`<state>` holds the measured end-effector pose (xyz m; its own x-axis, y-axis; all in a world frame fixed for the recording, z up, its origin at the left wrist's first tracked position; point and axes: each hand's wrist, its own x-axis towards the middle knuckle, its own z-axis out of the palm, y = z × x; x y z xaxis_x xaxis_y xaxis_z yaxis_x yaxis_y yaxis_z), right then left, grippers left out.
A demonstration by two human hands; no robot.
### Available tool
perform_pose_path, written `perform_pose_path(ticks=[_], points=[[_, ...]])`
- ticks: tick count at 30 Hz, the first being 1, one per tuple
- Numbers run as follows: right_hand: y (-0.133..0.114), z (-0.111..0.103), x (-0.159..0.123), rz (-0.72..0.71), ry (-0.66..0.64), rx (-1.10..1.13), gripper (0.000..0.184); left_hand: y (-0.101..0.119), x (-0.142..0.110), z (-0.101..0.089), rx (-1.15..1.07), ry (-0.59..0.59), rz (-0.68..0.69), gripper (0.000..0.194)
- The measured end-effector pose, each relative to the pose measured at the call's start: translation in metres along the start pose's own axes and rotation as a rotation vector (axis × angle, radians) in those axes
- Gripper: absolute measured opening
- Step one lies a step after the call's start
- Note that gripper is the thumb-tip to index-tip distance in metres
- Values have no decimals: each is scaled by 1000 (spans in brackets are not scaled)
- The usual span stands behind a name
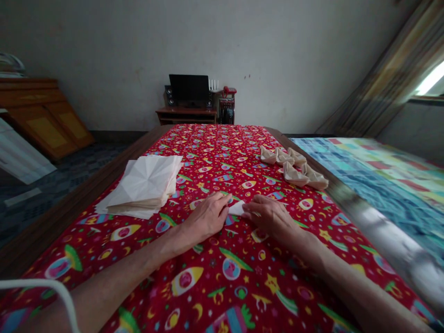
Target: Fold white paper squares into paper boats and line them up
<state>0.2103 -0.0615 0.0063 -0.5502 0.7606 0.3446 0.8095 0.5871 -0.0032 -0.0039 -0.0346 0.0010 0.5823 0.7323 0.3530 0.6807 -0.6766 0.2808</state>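
A small folded piece of white paper (237,208) lies on the red cloth in front of me, between my two hands. My left hand (211,212) grips its left end with the fingers together. From the other side, my right hand (268,212) has its fingers curled onto the paper's right end. Much of the paper is hidden under the fingers. To the left sits a stack of creased white paper sheets (147,178), fanned out unevenly. Several folded paper boat-like shapes (294,175) stand in a cluster at the right.
The patterned red cloth (229,268) covers a long table with a dark wooden edge (135,143). A white cable (58,286) crosses the lower left corner. Beyond the table stand a monitor (189,88) and a red telephone (229,90). At right is a bed (364,171).
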Motion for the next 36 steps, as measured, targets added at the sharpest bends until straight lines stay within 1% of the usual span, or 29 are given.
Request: perform_pose_path(ticks=[4, 7, 10, 17, 20, 24, 25, 27, 29, 30, 31, 33, 36], points=[[-7, -5, 2, -58, -98, -122, 19, 0, -1, -1, -27, -7, -2, 31], [-13, -8, 5, -21, -108, -149, 16, 2, -1, -2, 6, -31, 15, 25], [-13, -8, 4, 8, -127, -132, 12, 3, -1, -1, 18, -31, 28, 25], [-13, -7, 1, -111, -78, -225, 9, 5, -3, 4, -7, 16, -23, 31], [-15, -6, 2, -79, -50, -233, 9, 6, -2, 6, -68, 53, -24, 35], [-16, -1, 6, 4, -9, -231, 14, 8, 1, 10, -189, 118, -41, 38], [-16, 0, 7, 29, 14, -221, 15, 9, 2, 11, -238, 140, -59, 41], [-17, 4, 9, 75, 75, -166, 17, 12, 3, 13, -388, 164, -118, 55], [-18, 6, 10, 104, 139, -67, 17, 16, 5, 14, -548, 146, -180, 71], [-19, 7, 10, 111, 170, -8, 16, 18, 5, 14, -595, 124, -198, 75], [-20, 8, 10, 112, 194, 54, 14, 20, 5, 13, -605, 104, -206, 76], [-23, 8, 9, 116, 223, 167, 12, 24, 4, 12, -530, 99, -189, 69], [-28, 10, 8, 111, 234, 234, 11, 26, 3, 10, -366, 153, -125, 54]])
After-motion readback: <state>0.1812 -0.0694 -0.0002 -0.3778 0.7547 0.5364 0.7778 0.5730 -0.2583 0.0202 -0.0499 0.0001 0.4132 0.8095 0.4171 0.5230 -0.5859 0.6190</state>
